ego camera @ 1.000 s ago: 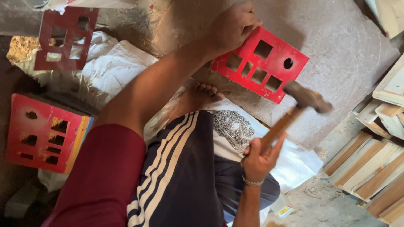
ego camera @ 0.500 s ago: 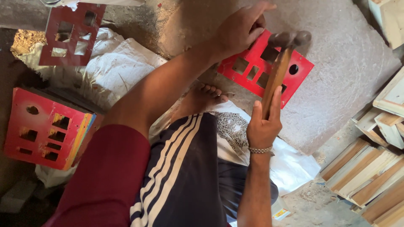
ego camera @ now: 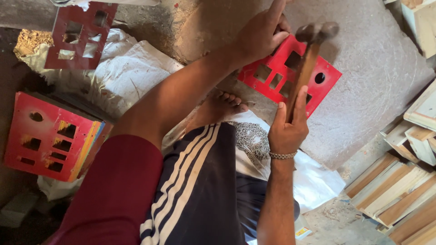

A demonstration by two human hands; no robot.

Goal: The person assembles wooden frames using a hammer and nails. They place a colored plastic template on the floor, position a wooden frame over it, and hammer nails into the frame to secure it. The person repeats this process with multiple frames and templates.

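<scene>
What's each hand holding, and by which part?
Right hand grips the hammer low on its wooden handle. Left hand steadies the red cut-out panel at its top edge.

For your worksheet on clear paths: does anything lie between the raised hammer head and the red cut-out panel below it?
Nothing visible does. The wooden-handled hammer in the right hand hangs over the red cut-out panel; the left hand grips the panel's upper edge, beside the head.
</scene>
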